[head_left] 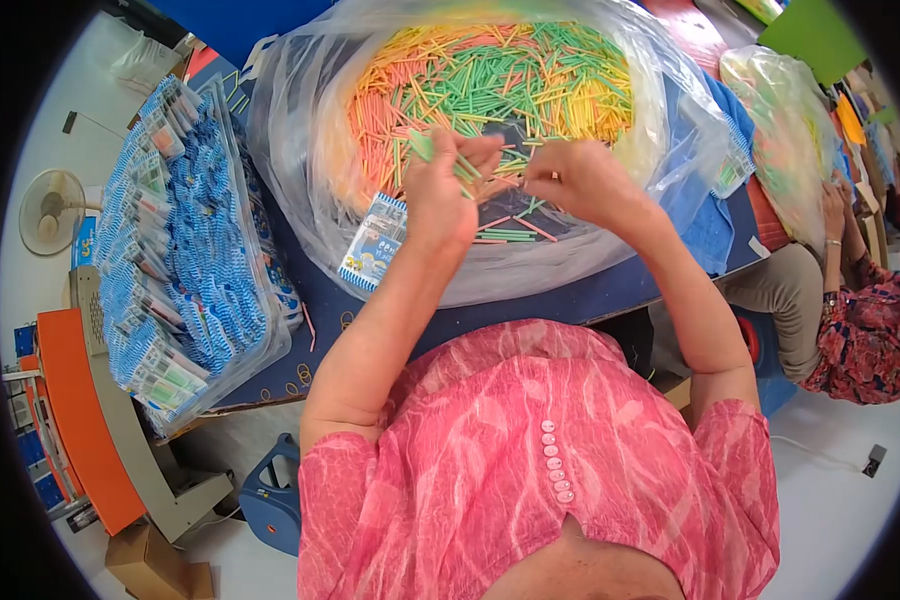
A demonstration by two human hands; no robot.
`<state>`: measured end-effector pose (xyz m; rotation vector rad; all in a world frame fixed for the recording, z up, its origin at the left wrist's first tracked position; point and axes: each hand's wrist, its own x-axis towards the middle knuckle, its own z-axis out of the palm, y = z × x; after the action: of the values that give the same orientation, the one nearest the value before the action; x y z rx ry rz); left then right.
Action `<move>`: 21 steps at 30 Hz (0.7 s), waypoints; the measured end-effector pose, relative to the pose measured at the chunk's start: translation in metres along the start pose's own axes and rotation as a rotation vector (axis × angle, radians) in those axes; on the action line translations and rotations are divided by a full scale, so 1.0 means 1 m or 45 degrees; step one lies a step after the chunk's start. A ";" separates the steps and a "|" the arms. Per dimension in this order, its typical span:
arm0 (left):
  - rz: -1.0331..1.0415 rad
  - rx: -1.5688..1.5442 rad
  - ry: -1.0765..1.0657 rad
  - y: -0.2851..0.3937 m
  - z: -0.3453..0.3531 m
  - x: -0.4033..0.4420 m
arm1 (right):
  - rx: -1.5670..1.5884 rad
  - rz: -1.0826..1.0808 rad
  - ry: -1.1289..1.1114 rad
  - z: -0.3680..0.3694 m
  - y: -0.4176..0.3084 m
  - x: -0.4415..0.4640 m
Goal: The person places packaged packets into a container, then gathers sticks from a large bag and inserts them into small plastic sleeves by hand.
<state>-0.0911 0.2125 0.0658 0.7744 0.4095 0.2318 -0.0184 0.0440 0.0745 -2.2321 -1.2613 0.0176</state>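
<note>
My left hand [442,190] is closed around a few thin green sticks [422,146], some of their ends showing between thumb and fingers. To its right, my right hand [585,178] has its fingers curled together; whether anything is in them is hidden. Both hands are over a clear plastic bag [305,130], spread wide with its rim rolled down. Inside lies a heap of thin sticks [490,80] in green, yellow, orange and pink. Several loose sticks [505,236] lie nearer me. Beside my left wrist rests a blue-and-white printed packet [373,243].
A clear plastic bin [270,345] on the left is piled with blue-and-white packets [185,220]. Rubber bands [298,380] lie on the dark blue table [450,325]. On the right, another person [860,335] sits by a second plastic bag [775,110].
</note>
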 end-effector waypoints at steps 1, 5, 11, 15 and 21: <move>-0.020 -0.018 -0.061 -0.001 -0.011 0.003 | -0.003 -0.001 -0.007 0.006 0.003 -0.003; -0.215 -0.206 -0.441 0.000 -0.047 0.015 | -0.338 -0.172 0.052 0.025 0.007 -0.017; -0.209 0.234 -0.294 -0.003 -0.023 -0.012 | 0.283 0.221 0.165 -0.005 0.001 -0.002; -0.205 0.214 -0.214 -0.021 -0.006 -0.014 | 0.605 0.434 0.300 0.002 -0.009 0.003; -0.267 0.211 -0.273 -0.024 -0.001 -0.016 | 0.468 0.269 0.344 0.011 -0.014 0.002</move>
<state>-0.1046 0.1914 0.0522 0.9021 0.3061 -0.0826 -0.0312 0.0559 0.0724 -1.9592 -0.8019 0.0254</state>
